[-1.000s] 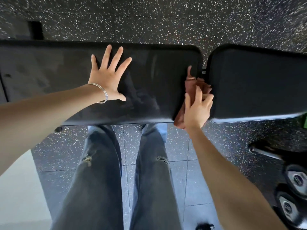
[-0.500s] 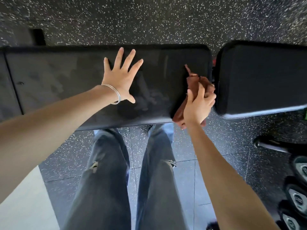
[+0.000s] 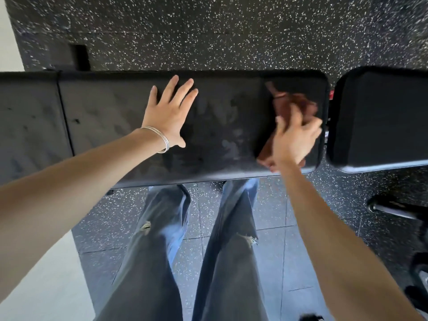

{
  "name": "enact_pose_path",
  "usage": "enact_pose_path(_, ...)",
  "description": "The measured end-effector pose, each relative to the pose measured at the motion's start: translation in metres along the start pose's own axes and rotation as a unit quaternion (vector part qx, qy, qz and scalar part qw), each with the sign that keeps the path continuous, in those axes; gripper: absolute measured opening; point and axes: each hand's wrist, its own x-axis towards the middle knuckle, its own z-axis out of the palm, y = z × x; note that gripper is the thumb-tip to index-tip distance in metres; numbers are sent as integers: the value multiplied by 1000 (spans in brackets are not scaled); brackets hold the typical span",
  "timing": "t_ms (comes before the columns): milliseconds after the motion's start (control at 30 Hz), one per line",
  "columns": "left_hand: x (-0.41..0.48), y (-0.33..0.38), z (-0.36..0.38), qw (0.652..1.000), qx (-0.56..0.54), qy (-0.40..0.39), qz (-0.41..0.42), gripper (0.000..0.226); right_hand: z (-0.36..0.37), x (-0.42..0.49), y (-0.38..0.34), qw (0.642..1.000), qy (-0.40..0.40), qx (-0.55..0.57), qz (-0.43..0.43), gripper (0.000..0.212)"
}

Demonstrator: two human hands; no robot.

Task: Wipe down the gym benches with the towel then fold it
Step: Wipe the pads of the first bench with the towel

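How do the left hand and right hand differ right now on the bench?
The left hand lies flat and open with fingers spread, holding nothing; the right hand presses the brown towel down. The left hand is sharp and wears thin bangles; the right hand is motion-blurred and bare-wristed. The left hand sits mid-pad, the right hand near the pad's right end. Both rest on the same long bench pad.

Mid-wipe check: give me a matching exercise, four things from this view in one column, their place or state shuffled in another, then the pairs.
Things:
1. left hand
2. right hand
3. towel
4. bracelet

States:
A. reddish-brown, bunched on the long bench pad
B. silver, around the left wrist
C. flat and spread, fingers open on the pad
D. blurred, pressing the cloth near the pad's right end

Pairs: 1-C, 2-D, 3-A, 4-B
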Motion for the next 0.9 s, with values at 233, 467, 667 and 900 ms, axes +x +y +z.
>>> enact_pose_path(233,0,-1,0,1000,-12,-10,2,131,13,-17,-43,992,-6,56,114,44)
enact_pose_path(467,-2,-2,2,1000,-16,-7,2,129,-3,-14,-36,985,-81,-12,-151,39)
enact_pose_path(667,0,-3,8,1000,-15,6,-8,132,1,45,-39,995,-19,31,95,42)
enact_pose_path(900,-1,-1,6,1000,-7,0,-18,134,10,2,-99,977,-118,4,-180,42)
